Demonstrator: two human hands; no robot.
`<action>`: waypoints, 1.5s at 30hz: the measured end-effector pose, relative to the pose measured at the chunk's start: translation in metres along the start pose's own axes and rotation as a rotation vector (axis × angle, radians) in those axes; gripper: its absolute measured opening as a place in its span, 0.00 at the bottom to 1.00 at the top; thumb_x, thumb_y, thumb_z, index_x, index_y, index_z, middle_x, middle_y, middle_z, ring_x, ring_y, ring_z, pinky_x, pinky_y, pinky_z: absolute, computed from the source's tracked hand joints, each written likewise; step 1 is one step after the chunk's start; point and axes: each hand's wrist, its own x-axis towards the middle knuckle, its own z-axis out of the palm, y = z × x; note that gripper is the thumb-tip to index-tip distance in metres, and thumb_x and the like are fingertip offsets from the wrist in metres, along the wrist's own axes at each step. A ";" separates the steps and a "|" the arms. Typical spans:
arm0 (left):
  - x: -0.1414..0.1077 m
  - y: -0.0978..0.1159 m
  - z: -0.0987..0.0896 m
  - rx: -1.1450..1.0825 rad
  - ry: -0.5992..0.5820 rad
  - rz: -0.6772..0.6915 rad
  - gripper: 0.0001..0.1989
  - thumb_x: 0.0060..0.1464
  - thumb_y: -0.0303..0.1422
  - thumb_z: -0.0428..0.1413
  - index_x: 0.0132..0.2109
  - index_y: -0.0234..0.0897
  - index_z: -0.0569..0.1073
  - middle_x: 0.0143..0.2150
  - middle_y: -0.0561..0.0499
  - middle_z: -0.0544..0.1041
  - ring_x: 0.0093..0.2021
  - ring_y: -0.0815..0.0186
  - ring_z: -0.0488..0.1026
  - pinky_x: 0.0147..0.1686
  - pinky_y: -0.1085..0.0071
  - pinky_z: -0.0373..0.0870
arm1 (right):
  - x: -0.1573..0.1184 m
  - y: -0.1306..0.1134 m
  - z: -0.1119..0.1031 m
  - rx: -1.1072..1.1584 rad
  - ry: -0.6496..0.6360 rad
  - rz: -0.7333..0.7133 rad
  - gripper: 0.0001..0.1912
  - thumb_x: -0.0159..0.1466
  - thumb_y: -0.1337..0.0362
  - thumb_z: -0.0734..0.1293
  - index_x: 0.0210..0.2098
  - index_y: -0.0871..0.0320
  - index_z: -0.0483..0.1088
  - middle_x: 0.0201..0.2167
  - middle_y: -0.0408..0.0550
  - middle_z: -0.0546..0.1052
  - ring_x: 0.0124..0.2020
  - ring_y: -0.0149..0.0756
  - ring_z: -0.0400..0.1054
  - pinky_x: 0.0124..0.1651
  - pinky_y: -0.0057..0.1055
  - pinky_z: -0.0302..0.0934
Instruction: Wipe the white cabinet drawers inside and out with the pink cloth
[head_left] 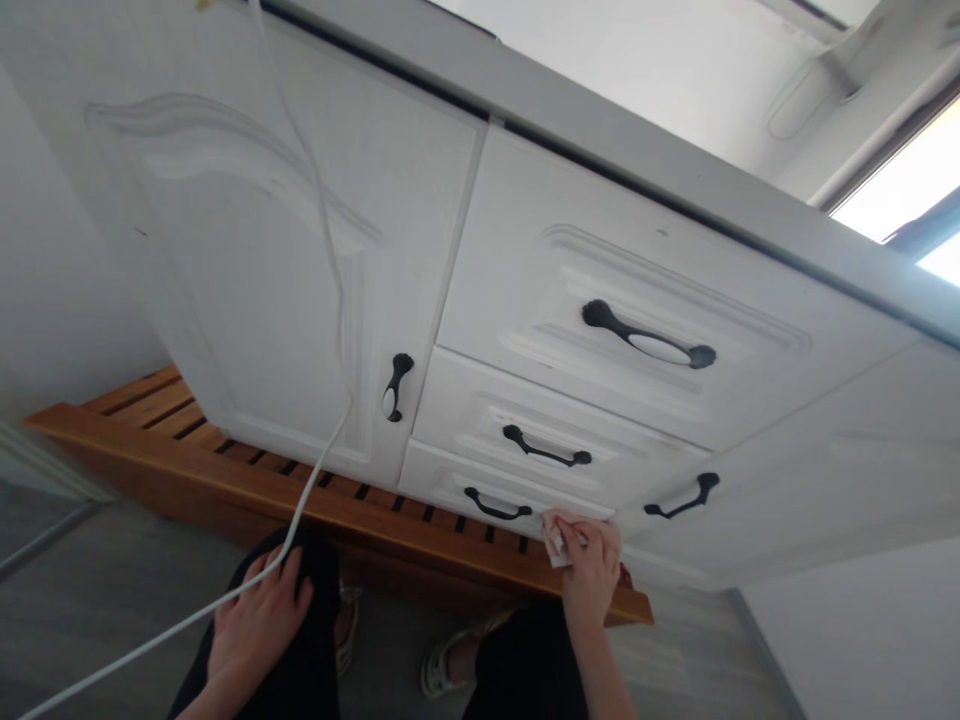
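Observation:
My right hand (589,580) is closed on a pale pink cloth (553,535), pressed against the lower front of the white cabinet near the bottom drawer (442,485). Just left of the cloth is that drawer's black handle (497,505). My left hand (259,620) lies with its fingers stretched over my left knee. A white cable (319,465) hangs down in front of the cabinet door (247,270) and passes over the fingers of this hand. Part of the cloth is hidden under my right fingers.
A slatted wooden bench (225,480) runs along the cabinet's foot, between it and my knees. Above, more drawers carry black and white handles (649,337). A countertop edge (600,165) juts out overhead. Something small and red (625,577) sits beside my right wrist.

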 end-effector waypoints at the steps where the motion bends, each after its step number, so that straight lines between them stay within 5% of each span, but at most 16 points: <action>1: 0.001 0.000 0.001 -0.004 0.007 0.002 0.28 0.68 0.34 0.34 0.65 0.31 0.68 0.68 0.38 0.68 0.69 0.50 0.59 0.54 0.53 0.63 | -0.007 0.006 0.000 0.010 -0.006 0.031 0.29 0.58 0.80 0.61 0.50 0.47 0.79 0.48 0.51 0.76 0.48 0.50 0.64 0.48 0.44 0.58; 5: 0.003 0.001 0.007 -0.012 0.024 0.024 0.28 0.67 0.33 0.35 0.63 0.30 0.70 0.66 0.36 0.70 0.67 0.50 0.61 0.54 0.54 0.62 | -0.008 -0.026 -0.009 0.241 0.062 0.072 0.26 0.59 0.77 0.62 0.52 0.53 0.77 0.44 0.53 0.73 0.43 0.46 0.65 0.45 0.41 0.62; 11: 0.001 0.002 0.012 0.012 -0.011 0.004 0.28 0.68 0.33 0.36 0.66 0.30 0.67 0.68 0.36 0.69 0.69 0.49 0.60 0.55 0.53 0.62 | 0.071 -0.165 -0.021 0.509 0.306 -0.137 0.26 0.69 0.72 0.62 0.63 0.47 0.71 0.53 0.54 0.71 0.54 0.46 0.65 0.55 0.45 0.58; 14: 0.000 0.001 0.013 0.023 -0.011 -0.008 0.28 0.68 0.33 0.36 0.67 0.30 0.66 0.70 0.36 0.67 0.70 0.47 0.59 0.56 0.52 0.63 | 0.100 -0.221 0.009 0.482 0.201 -0.225 0.26 0.70 0.71 0.61 0.64 0.46 0.70 0.52 0.53 0.73 0.52 0.45 0.65 0.54 0.44 0.57; 18: -0.001 -0.004 0.014 0.010 -0.014 -0.003 0.29 0.67 0.34 0.37 0.67 0.30 0.67 0.70 0.36 0.67 0.70 0.49 0.60 0.56 0.53 0.63 | 0.085 -0.256 0.063 0.402 0.009 -0.388 0.26 0.70 0.65 0.65 0.65 0.39 0.67 0.50 0.47 0.78 0.49 0.42 0.66 0.48 0.40 0.56; 23: 0.000 -0.009 0.014 -0.006 -0.050 -0.025 0.29 0.67 0.34 0.36 0.68 0.30 0.66 0.71 0.36 0.66 0.69 0.49 0.61 0.56 0.53 0.64 | 0.045 -0.253 0.092 0.409 -0.256 -0.434 0.14 0.70 0.65 0.67 0.53 0.44 0.76 0.47 0.42 0.80 0.48 0.38 0.68 0.49 0.36 0.57; 26: 0.002 -0.008 0.014 -0.020 -0.085 -0.039 0.30 0.67 0.34 0.35 0.69 0.31 0.66 0.71 0.37 0.65 0.70 0.49 0.60 0.56 0.51 0.64 | 0.050 -0.257 0.087 0.408 -0.248 -0.402 0.06 0.69 0.61 0.69 0.43 0.46 0.79 0.43 0.40 0.81 0.47 0.38 0.68 0.48 0.36 0.57; 29: 0.004 -0.003 0.011 -0.014 -0.059 -0.039 0.30 0.67 0.34 0.34 0.68 0.30 0.66 0.70 0.36 0.66 0.70 0.49 0.57 0.56 0.50 0.63 | 0.072 -0.269 0.077 0.416 -0.171 -0.430 0.10 0.72 0.57 0.66 0.50 0.43 0.77 0.48 0.39 0.80 0.50 0.38 0.66 0.50 0.37 0.56; 35: 0.004 0.002 0.009 0.061 -0.084 -0.031 0.29 0.68 0.34 0.34 0.68 0.32 0.66 0.71 0.38 0.66 0.69 0.50 0.60 0.56 0.51 0.63 | 0.077 -0.251 0.083 0.366 -0.197 -0.704 0.08 0.73 0.60 0.65 0.49 0.49 0.75 0.49 0.39 0.79 0.52 0.32 0.65 0.50 0.34 0.58; 40: 0.002 -0.008 0.019 0.082 -0.059 -0.029 0.29 0.68 0.36 0.35 0.68 0.33 0.67 0.71 0.39 0.65 0.70 0.50 0.59 0.57 0.51 0.62 | 0.039 -0.219 0.099 0.342 -0.198 -0.557 0.02 0.66 0.61 0.73 0.39 0.51 0.77 0.41 0.37 0.80 0.47 0.34 0.68 0.45 0.32 0.59; 45: 0.003 -0.012 0.026 0.089 -0.066 -0.033 0.28 0.68 0.38 0.37 0.68 0.35 0.67 0.71 0.40 0.66 0.70 0.51 0.59 0.56 0.54 0.63 | 0.014 -0.170 0.097 0.284 -0.130 -0.333 0.10 0.66 0.67 0.72 0.44 0.45 0.79 0.45 0.37 0.81 0.44 0.36 0.69 0.44 0.33 0.58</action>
